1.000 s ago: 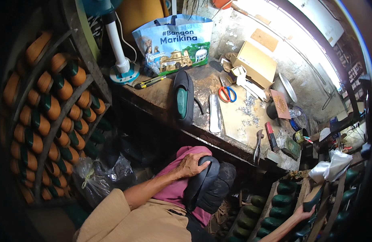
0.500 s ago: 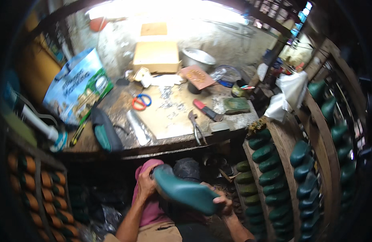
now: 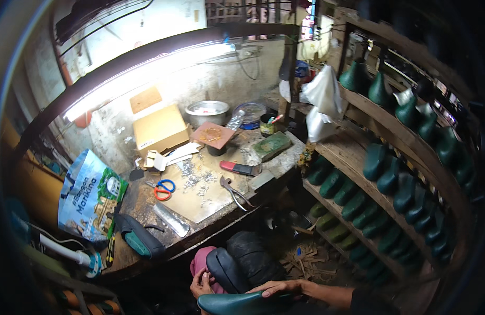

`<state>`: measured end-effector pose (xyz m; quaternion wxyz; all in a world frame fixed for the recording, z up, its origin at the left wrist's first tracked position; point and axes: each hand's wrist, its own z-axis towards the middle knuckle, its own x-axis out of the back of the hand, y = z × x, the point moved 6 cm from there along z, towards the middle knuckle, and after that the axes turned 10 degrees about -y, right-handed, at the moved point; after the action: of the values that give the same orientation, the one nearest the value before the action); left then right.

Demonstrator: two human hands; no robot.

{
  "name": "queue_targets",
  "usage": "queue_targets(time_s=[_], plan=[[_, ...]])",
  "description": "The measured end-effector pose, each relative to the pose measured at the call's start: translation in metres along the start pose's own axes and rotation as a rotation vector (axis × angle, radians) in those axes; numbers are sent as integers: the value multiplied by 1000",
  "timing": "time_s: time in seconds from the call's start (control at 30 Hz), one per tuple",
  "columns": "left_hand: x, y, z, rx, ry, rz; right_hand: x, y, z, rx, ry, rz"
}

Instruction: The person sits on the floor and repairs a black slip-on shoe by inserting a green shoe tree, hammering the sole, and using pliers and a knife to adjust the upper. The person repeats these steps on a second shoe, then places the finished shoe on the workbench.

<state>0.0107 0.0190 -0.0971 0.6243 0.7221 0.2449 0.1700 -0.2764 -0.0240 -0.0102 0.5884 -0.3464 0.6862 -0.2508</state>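
A green shoe last (image 3: 237,303) lies low over my lap, its lower part cut off by the frame's edge. My right hand (image 3: 279,287) rests over its top, fingers bent around it. At its left end, my left hand (image 3: 202,285) is closed with fingers curled, between the last and a dark, rounded shoe-shaped piece (image 3: 225,269). Whether that piece is joined to the green last I cannot tell. Pink cloth (image 3: 200,258) shows behind my left hand, next to dark wrinkled material (image 3: 255,254).
The workbench ahead holds pincers (image 3: 234,193), a red-and-black knife (image 3: 240,168), scissors (image 3: 162,190), scattered tacks (image 3: 196,178), a whetstone-like green block (image 3: 273,146), a cardboard box (image 3: 161,128) and a dark-green lasted shoe (image 3: 139,236). Wooden racks (image 3: 352,148) of green lasts stand right.
My view has swung to the right and up. The green last, earlier held slantwise between both hands, is now lower and more level, and the dark rounded piece shows above it.
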Motion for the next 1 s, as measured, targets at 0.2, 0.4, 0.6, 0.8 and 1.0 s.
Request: queue_targets(time_s=[0.2,0.4,0.6,0.8,1.0], plan=[[-12,27,1,92,-29,51,21,40,-5,89,-70,418],[-24,89,-46,437,-142,-544,-7,53,5,328,-397,882],[-20,124,-71,316,-238,-978,-28,53,21,339,-424,948],[-32,159,-53,8,-555,-1261,-49,60,32,301,-402,1139],[-56,214,-39,-132,-684,-1102,-51,22,22,253,-228,657]])
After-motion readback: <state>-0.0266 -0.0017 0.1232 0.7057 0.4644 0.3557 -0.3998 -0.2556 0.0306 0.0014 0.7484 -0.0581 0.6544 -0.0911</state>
